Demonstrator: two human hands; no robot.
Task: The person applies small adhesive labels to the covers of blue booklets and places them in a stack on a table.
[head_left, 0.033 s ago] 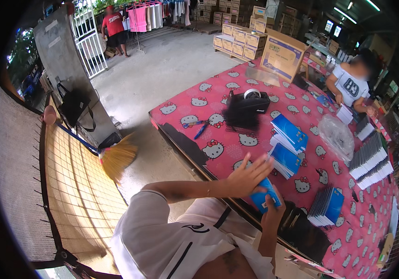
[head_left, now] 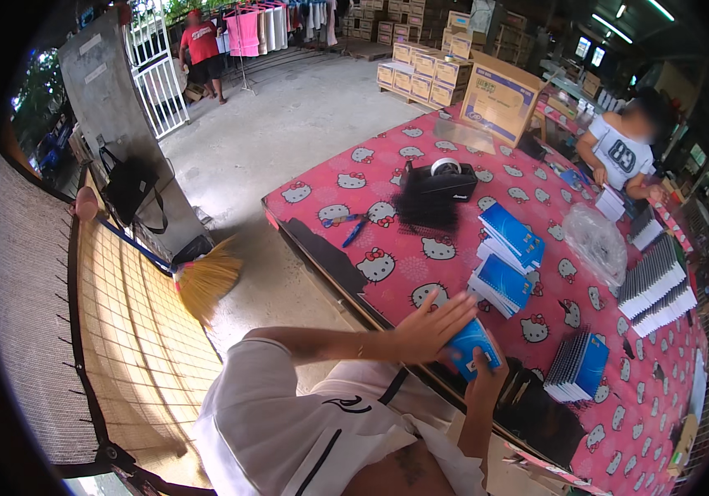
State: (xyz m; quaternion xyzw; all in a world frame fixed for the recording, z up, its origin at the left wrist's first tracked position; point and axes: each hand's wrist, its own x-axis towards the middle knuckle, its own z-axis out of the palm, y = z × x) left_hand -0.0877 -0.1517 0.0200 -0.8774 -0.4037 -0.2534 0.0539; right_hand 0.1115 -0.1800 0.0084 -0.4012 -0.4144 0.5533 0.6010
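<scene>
A small blue notebook point(head_left: 472, 347) is held up over the near table edge in my right hand point(head_left: 487, 379), thumb across its cover and fingers behind it. My left hand point(head_left: 433, 329) lies against the notebook's left side, its fingers stretched out flat and angled up toward the right. Just beyond my hands, two stacks of blue spiral notebooks lie on the pink patterned table cover, a nearer stack point(head_left: 503, 283) and a farther stack point(head_left: 510, 236). To their right, another notebook stack point(head_left: 576, 368) shows its black spiral bindings.
A black tape dispenser point(head_left: 454, 180), a pile of black binding coils point(head_left: 425, 213) and blue-handled scissors point(head_left: 354, 230) sit farther left. Clear plastic point(head_left: 594, 244) and tall notebook stacks point(head_left: 656, 285) lie right. Across the table a person point(head_left: 621, 153) handles notebooks beside a carton point(head_left: 499, 99).
My left hand has shifted slightly down and to the left along the notebook, showing more of its blue cover. My right hand keeps its hold.
</scene>
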